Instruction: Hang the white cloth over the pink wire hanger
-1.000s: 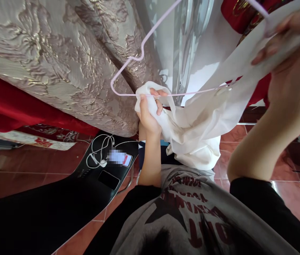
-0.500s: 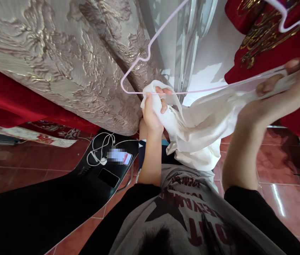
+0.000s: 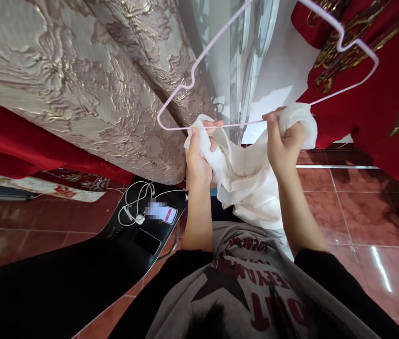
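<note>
The left hand (image 3: 199, 162) and right hand (image 3: 284, 148) each clench bunched white cloth (image 3: 256, 186) at the pink hanger's (image 3: 176, 128) lower bar — it sags between them. The next move, I'd judge, calls for even grips.

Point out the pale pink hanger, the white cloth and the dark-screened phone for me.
Pale pink hanger (image 3: 242, 124): head view, on its bottom bar.
White cloth (image 3: 252, 184): head view, on its hanging folds.
Dark-screened phone (image 3: 146, 241): head view, on its screen.
</note>
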`<state>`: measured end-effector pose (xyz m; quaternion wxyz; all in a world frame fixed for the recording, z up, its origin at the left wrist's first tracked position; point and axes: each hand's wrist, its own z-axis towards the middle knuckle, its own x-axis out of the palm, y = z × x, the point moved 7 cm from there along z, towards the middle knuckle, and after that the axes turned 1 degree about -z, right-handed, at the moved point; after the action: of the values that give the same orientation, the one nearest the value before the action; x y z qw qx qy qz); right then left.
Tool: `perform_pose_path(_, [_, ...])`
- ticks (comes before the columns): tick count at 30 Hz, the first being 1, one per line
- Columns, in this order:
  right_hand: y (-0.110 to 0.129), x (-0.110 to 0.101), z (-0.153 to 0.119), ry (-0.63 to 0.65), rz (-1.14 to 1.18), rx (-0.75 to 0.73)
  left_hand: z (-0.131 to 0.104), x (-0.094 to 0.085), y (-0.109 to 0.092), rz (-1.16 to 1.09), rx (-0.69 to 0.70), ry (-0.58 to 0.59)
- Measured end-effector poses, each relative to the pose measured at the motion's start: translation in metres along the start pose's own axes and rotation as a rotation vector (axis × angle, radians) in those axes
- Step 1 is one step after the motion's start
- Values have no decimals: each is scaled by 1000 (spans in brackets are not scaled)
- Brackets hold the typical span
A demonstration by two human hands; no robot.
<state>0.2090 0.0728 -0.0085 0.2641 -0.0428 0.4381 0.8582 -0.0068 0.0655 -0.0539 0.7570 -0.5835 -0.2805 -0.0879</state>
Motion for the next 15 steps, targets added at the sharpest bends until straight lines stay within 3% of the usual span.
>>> perform_pose_path(7, [-10,-18,8,-129,-14,-74,10,-50,-10,347,-136,-23])
perform_pose_path(11, [-10,-15,8,-111,-37,-43,26,-65,-52,562,6,-110])
perform_pose_path(15, [-9,-8,4,-104,-37,-19,34,-52,-106,883,255,-129])
